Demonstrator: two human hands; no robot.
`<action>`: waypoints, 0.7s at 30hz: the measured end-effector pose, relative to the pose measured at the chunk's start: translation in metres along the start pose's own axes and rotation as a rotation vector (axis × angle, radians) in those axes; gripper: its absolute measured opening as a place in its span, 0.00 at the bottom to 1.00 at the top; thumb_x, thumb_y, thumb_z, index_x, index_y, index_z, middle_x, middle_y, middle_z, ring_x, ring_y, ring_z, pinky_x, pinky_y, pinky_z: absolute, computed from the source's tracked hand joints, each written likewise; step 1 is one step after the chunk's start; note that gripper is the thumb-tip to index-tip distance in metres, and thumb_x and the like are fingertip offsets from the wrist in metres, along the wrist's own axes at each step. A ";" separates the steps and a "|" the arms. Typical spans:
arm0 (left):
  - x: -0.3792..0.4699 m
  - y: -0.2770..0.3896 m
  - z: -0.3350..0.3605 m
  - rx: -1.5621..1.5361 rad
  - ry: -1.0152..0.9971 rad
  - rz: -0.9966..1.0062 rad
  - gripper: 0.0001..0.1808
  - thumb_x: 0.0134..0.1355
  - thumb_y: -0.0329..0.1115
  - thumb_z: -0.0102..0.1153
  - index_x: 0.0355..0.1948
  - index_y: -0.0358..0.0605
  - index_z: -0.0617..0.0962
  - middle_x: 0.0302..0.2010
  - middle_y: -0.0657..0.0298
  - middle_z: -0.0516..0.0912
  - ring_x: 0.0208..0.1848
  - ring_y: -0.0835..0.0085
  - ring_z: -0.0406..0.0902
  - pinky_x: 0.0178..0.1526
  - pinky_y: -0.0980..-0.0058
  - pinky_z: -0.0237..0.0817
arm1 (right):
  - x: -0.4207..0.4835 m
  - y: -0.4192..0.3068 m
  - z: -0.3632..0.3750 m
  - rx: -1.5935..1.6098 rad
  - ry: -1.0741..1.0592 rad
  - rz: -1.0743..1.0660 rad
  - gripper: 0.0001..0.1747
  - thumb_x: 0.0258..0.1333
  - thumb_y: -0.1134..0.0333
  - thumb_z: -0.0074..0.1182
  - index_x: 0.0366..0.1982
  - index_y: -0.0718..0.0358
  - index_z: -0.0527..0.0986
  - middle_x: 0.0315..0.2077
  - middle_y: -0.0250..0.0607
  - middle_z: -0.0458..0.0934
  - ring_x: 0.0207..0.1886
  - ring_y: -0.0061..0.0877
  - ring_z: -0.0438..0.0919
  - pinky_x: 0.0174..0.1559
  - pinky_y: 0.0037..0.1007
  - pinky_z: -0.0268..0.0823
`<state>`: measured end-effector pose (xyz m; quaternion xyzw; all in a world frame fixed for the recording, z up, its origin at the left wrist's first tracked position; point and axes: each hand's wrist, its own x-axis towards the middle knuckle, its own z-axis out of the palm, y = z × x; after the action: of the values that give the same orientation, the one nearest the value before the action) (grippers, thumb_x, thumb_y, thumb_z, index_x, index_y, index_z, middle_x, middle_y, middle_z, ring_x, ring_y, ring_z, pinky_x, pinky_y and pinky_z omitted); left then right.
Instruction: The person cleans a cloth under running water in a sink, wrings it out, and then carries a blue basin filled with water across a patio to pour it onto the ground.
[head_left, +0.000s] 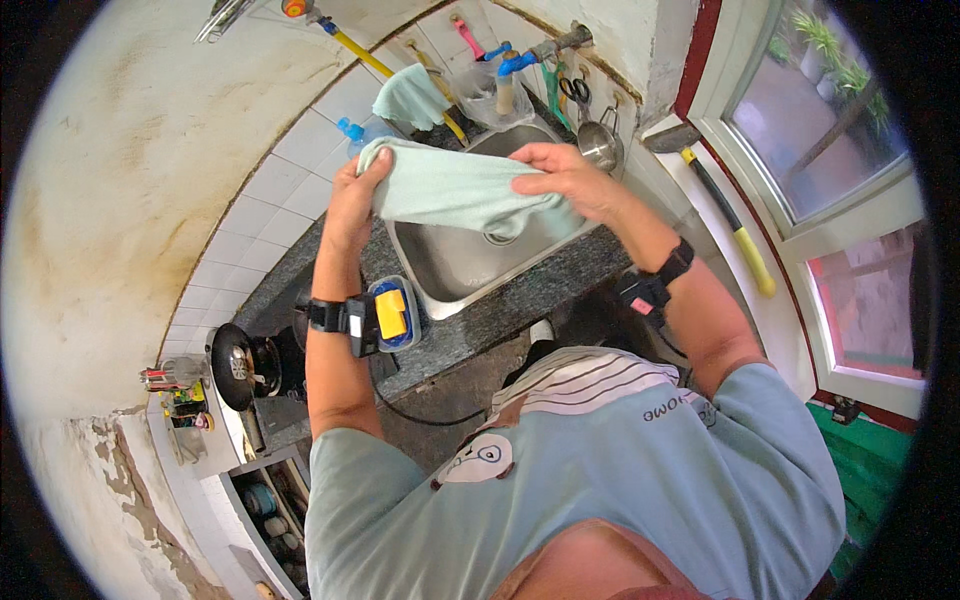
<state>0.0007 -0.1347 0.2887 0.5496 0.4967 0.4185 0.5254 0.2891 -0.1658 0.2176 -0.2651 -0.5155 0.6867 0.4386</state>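
Note:
A pale green cloth (450, 184) is stretched between my hands above the stainless steel sink (457, 262). My left hand (356, 187) grips its left end, thumb on top. At the other end my right hand (562, 178) pinches the cloth, and a loose part hangs blurred below the fingers. Part of the basin and its drain (500, 238) show beneath the cloth. Beyond it, a blue-handled tap (517, 61) juts from the wall over the sink's far side.
A tub with a yellow sponge (391, 315) stands on the granite counter (465, 345) left of the sink. Another green cloth (411, 97) hangs over a yellow pipe (360, 51). Scissors (576, 91) and a strainer (598, 142) hang at the right. A wok (234, 367) sits far left.

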 end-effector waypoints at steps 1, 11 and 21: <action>-0.005 0.003 -0.008 -0.046 -0.044 0.001 0.17 0.60 0.40 0.60 0.45 0.40 0.79 0.37 0.63 0.82 0.37 0.77 0.78 0.42 0.77 0.69 | 0.001 -0.005 -0.010 -0.026 -0.032 0.046 0.21 0.50 0.69 0.61 0.46 0.69 0.73 0.41 0.38 0.79 0.42 0.19 0.76 0.47 0.21 0.66; -0.017 0.040 -0.013 -0.420 -0.160 -0.073 0.28 0.61 0.47 0.57 0.54 0.36 0.72 0.52 0.55 0.77 0.52 0.65 0.76 0.54 0.65 0.68 | 0.024 -0.019 -0.003 0.796 -0.071 0.153 0.55 0.48 0.24 0.37 0.56 0.70 0.66 0.51 0.44 0.75 0.53 0.35 0.74 0.56 0.43 0.63; -0.022 -0.003 -0.076 -0.114 0.053 -0.135 0.16 0.61 0.42 0.57 0.42 0.39 0.77 0.36 0.62 0.82 0.37 0.72 0.80 0.40 0.71 0.73 | 0.014 -0.010 -0.010 0.225 0.271 -0.057 0.17 0.63 0.62 0.49 0.47 0.67 0.73 0.41 0.31 0.77 0.43 0.17 0.74 0.49 0.22 0.63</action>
<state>-0.0772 -0.1439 0.2939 0.4728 0.5216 0.4244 0.5695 0.2936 -0.1486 0.2246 -0.2897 -0.3788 0.6853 0.5505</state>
